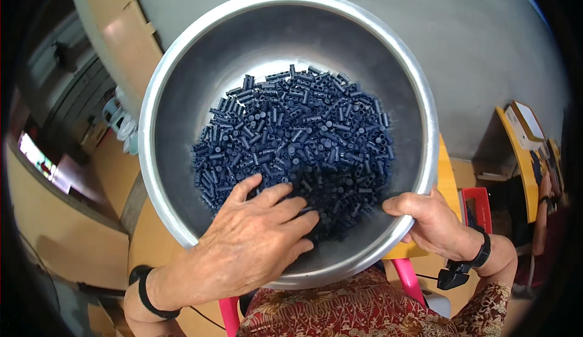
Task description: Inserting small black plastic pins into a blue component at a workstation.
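A wide metal basin (291, 0) with a broad rim is in front of me, tilted so that I look into it. Inside lies a heap of small dark-blue plastic cylinders (291, 118), some showing holes along their sides. My left hand (258, 230) reaches over the near left rim, its fingers spread and curved down onto the heap; the fingertips partly sink among the pieces. At the near right, my right hand (434, 221) grips the basin's rim, thumb inside and fingers beneath, where they are mostly hidden. Both wrists wear black bands.
A yellow tabletop (448, 173) shows behind the basin's right side. Beyond it stands a red bin (477, 208). At the far right, another person's hand (545, 185) is at a yellow desk (521, 154) holding a box file (527, 120). A grey wall (486, 51) rises behind.
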`<move>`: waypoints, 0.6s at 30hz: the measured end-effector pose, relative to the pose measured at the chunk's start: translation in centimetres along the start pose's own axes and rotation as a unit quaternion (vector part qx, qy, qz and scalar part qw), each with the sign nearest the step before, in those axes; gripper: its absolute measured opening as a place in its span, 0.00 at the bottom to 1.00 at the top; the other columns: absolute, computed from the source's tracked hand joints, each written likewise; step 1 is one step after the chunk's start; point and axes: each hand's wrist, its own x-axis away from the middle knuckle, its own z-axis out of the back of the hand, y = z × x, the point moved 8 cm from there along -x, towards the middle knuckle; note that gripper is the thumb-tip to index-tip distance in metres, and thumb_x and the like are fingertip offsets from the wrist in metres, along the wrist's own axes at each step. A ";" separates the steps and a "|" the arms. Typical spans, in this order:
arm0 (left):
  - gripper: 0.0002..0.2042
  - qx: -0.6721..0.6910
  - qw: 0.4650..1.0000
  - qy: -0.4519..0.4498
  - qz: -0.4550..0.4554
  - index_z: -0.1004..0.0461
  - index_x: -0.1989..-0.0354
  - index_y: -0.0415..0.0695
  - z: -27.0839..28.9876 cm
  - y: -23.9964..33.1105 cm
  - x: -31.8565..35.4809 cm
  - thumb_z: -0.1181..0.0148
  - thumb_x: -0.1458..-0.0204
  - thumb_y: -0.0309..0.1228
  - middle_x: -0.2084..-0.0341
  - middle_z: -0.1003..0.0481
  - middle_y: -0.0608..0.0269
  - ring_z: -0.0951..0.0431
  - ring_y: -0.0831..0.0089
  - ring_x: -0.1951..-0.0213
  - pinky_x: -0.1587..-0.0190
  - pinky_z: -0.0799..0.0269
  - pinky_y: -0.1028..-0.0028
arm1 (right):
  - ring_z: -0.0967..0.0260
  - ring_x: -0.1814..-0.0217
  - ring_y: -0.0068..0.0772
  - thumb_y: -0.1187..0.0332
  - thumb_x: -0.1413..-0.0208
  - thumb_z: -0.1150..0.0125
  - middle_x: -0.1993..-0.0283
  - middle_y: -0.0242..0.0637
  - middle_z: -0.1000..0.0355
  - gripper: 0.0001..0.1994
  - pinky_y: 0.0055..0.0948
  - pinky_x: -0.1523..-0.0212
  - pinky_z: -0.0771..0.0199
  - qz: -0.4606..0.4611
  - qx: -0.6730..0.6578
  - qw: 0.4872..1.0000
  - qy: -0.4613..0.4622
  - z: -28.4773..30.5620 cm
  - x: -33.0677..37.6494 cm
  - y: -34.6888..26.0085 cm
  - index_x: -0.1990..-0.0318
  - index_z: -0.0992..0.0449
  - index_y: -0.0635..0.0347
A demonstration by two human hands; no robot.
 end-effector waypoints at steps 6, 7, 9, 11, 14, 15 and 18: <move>0.18 -0.126 0.990 0.048 0.045 0.26 0.52 0.43 0.3 -2.2 -2.0 0.39 0.49 0.38 0.56 0.30 0.54 0.33 0.55 0.47 0.45 0.36 0.55 | 0.37 0.85 0.24 0.77 0.51 0.42 0.80 0.34 0.34 0.04 0.24 0.87 0.40 -0.013 -0.003 1.000 -0.004 1.3 0.1 0.1 0.69 0.31 0.65; 0.18 -0.129 0.989 0.049 0.049 0.26 0.52 0.43 0.5 -2.5 -2.0 0.39 0.49 0.38 0.56 0.30 0.54 0.33 0.55 0.47 0.45 0.36 0.55 | 0.37 0.85 0.24 0.77 0.51 0.42 0.80 0.34 0.34 0.04 0.24 0.87 0.40 -0.013 -0.001 1.000 -0.009 1.3 0.1 0.0 0.69 0.31 0.65; 0.19 -0.114 0.984 0.094 0.096 0.26 0.52 0.42 1.5 -3.7 -1.6 0.36 0.52 0.36 0.50 0.31 0.50 0.31 0.52 0.47 0.45 0.33 0.57 | 0.37 0.85 0.23 0.78 0.51 0.42 0.81 0.33 0.34 0.04 0.24 0.85 0.39 -0.012 -0.022 1.000 -0.017 1.4 0.0 -0.1 0.69 0.31 0.65; 0.20 -0.109 0.983 0.092 0.115 0.26 0.52 0.42 2.2 -4.0 -1.6 0.33 0.56 0.30 0.46 0.33 0.48 0.30 0.52 0.48 0.45 0.31 0.60 | 0.37 0.84 0.23 0.78 0.51 0.42 0.81 0.33 0.34 0.03 0.24 0.84 0.39 -0.003 -0.013 1.000 -0.006 1.5 0.0 -0.5 0.70 0.30 0.65; 0.18 -0.056 0.990 0.057 0.112 0.26 0.54 0.41 1.8 -4.7 -1.3 0.34 0.57 0.23 0.53 0.31 0.51 0.28 0.54 0.51 0.49 0.29 0.61 | 0.36 0.84 0.21 0.77 0.52 0.41 0.81 0.32 0.33 0.03 0.24 0.83 0.38 -0.009 0.019 1.000 0.005 2.2 0.3 -0.7 0.71 0.29 0.65; 0.18 -0.055 0.990 0.055 0.116 0.26 0.54 0.41 1.8 -4.9 -1.6 0.34 0.57 0.23 0.53 0.31 0.51 0.28 0.54 0.51 0.49 0.29 0.61 | 0.36 0.84 0.21 0.77 0.52 0.41 0.81 0.32 0.32 0.03 0.24 0.82 0.38 -0.020 0.047 0.999 0.005 2.8 0.2 -0.8 0.72 0.28 0.66; 0.14 0.039 0.987 -0.011 0.153 0.26 0.59 0.40 0.2 -5.7 -2.4 0.36 0.56 0.21 0.63 0.31 0.55 0.25 0.55 0.60 0.58 0.28 0.60 | 0.36 0.84 0.20 0.76 0.54 0.39 0.82 0.31 0.32 0.04 0.23 0.83 0.38 -0.023 0.066 0.998 0.004 3.8 -0.1 -1.1 0.72 0.27 0.67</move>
